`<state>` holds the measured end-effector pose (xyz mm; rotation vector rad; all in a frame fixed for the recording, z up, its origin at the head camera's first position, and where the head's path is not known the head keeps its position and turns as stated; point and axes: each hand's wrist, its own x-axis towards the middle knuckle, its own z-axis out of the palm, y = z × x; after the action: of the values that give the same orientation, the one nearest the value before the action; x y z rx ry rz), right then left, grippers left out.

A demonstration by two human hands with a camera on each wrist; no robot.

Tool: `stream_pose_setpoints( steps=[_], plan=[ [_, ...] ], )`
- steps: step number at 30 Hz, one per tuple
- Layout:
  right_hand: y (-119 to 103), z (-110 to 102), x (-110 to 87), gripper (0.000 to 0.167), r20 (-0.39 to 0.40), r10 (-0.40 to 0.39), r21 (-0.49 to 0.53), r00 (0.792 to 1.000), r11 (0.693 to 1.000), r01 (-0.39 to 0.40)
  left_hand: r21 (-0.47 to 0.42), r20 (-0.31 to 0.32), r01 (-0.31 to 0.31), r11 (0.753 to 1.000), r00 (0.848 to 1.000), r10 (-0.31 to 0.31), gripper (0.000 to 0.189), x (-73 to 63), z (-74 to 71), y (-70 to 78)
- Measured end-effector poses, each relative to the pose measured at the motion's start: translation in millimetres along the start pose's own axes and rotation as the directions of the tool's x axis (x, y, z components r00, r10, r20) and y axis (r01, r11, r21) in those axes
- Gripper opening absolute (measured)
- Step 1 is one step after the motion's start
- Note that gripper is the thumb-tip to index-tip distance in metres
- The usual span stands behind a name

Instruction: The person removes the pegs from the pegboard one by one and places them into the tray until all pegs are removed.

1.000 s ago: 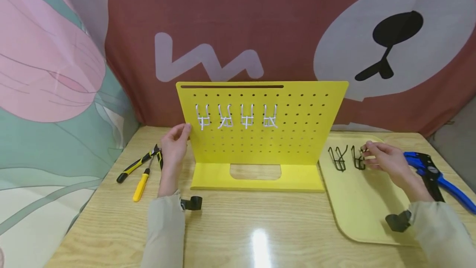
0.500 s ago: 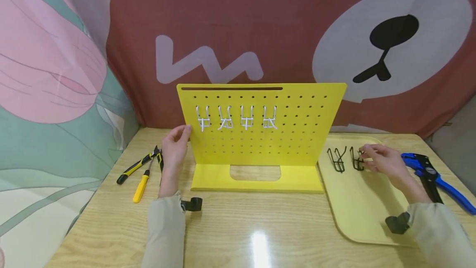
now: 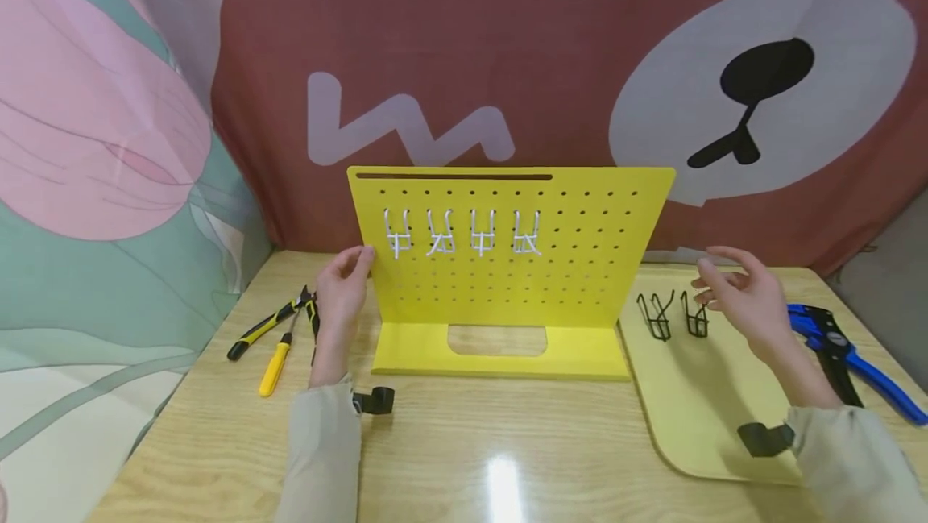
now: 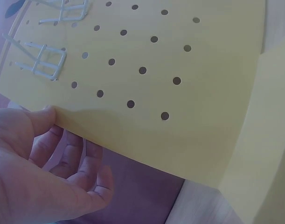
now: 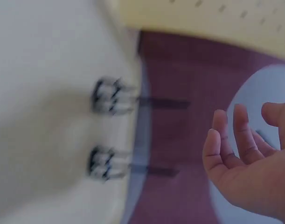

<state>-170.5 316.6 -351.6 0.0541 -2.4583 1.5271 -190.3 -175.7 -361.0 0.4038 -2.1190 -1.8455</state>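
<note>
A yellow pegboard (image 3: 428,339) stands upright on the table, and several white wire hooks (image 3: 482,245) hang in a row across its upper part. At its left edge my left hand (image 3: 341,293) grips the board, thumb on the front face and fingers curled behind, as the left wrist view shows at the board's edge (image 4: 147,154). My right hand (image 3: 754,305) is raised over the yellow tray (image 3: 714,410), fingers loosely bent and holding nothing. Two black wire hooks (image 3: 658,321) lie on the tray below and left of it; they look blurred in the right wrist view.
Yellow-and-black pliers (image 3: 264,329) and a yellow-handled screwdriver (image 3: 274,366) lie left of the board, by the left forearm. Blue-handled pliers (image 3: 880,382) rest on the table beside the tray's right side. A printed cloth (image 3: 435,23) hangs behind the table.
My right hand was down at the right-hand black hook; it has now lifted off and its fingers have spread. That hook stays on the tray. My left hand keeps its hold.
</note>
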Motion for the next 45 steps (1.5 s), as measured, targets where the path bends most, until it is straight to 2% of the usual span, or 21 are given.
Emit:
stream_pose_setpoints(
  steps=[4, 10, 14, 19, 24, 33, 40, 45],
  plan=[
    [-25, 25, -7.9, 0.019, -0.034, -0.096, 0.085, 0.995, 0.992, 0.098, -0.009, -0.003, 0.011, 1.0, 1.0, -0.011, 0.038, -1.0, -0.8, -0.1],
    [-42, 82, -27.9, 0.017, -0.065, -0.116, 0.3, 0.991, 0.945, 0.13, -0.011, -0.008, -0.006, 1.0, 1.0, 0.005, 0.04, -0.2, -4.4, -0.1],
    [-52, 116, -37.3, 0.02, -0.082, -0.134, 0.367, 0.988, 0.917, 0.155, -0.004, -0.017, 0.0, 1.0, 1.0, 0.0, 0.04, -0.7, -5.8, 0.5],
    [-67, 145, -41.7, 0.017, -0.12, -0.219, 0.388, 0.968, 0.887, 0.248, -0.014, -0.016, -0.003, 1.0, 1.0, 0.003, 0.04, -0.4, -6.5, -0.7],
    [-81, 159, -37.6, 0.019, -0.088, -0.27, 0.399, 0.959, 0.873, 0.282, -0.024, -0.02, -0.019, 1.0, 1.0, 0.018, 0.039, -0.3, -5.7, -0.6],
    [-95, 168, -24.4, 0.023, -0.028, -0.216, 0.475, 0.976, 0.857, 0.203, -0.018, -0.008, -0.031, 0.999, 1.0, 0.031, 0.039, 0.3, -2.1, -0.1],
    [-103, 172, -18.3, 0.027, 0.029, -0.208, 0.472, 0.978, 0.865, 0.169, -0.018, -0.01, -0.012, 1.0, 1.0, 0.012, 0.039, -0.6, -0.7, 0.6],
    [-104, 172, -16.2, 0.029, 0.059, -0.231, 0.503, 0.971, 0.847, 0.171, -0.016, -0.004, -0.003, 1.0, 1.0, 0.003, 0.039, -2.1, -0.4, 0.5]
  ],
)
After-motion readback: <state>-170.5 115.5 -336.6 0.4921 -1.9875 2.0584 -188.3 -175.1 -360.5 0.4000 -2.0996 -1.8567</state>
